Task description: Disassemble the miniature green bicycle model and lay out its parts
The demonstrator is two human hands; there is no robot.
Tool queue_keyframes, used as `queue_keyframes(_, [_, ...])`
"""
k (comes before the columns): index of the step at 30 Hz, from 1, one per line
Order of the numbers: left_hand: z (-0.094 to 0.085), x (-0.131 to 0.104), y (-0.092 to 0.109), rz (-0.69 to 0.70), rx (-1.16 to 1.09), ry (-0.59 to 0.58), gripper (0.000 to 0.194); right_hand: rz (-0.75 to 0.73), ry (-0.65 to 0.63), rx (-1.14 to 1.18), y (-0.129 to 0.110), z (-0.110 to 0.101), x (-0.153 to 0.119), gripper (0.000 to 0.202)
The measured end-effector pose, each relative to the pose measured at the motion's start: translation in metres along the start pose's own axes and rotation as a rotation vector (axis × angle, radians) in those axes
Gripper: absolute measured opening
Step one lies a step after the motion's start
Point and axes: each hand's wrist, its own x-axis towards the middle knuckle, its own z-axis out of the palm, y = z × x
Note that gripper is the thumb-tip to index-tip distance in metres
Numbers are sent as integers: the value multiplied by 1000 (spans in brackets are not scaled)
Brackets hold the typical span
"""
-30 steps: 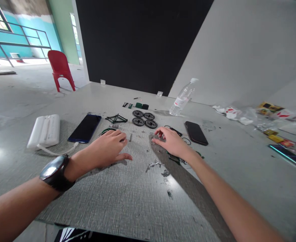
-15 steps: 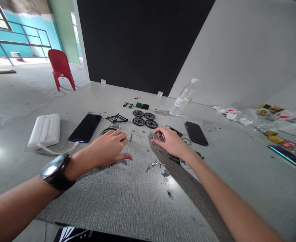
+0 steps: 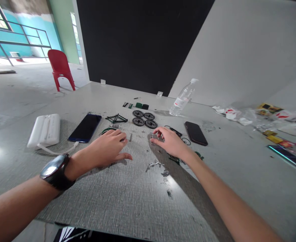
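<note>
My left hand rests palm down on the table with its thumb stretched away from the fingers. It partly covers a round green part and seems to hold nothing. My right hand is half curled, thumb and fingertips apart, beside a tiny silvery piece; whether it touches this piece I cannot tell. Miniature spoked wheels lie ahead of both hands, with a small dark green bicycle frame to their left. A silver handlebar-shaped piece lies nearer me. Small screw-like bits sit between the hands.
A white power bank with a cable and a blue-edged phone are on the left. To the right stand a plastic bottle and another phone. Wrappers and bags cover the far right. A black panel rises behind.
</note>
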Motion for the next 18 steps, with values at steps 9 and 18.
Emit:
queue_keyframes(9, [-1,0,0,4,9,-9,59,-10,1,-16,-2,1,-1,30])
queue_keyframes(18, [-2,1,0,12,33,-25,59,4,-18,-19,-1,1,-2,34])
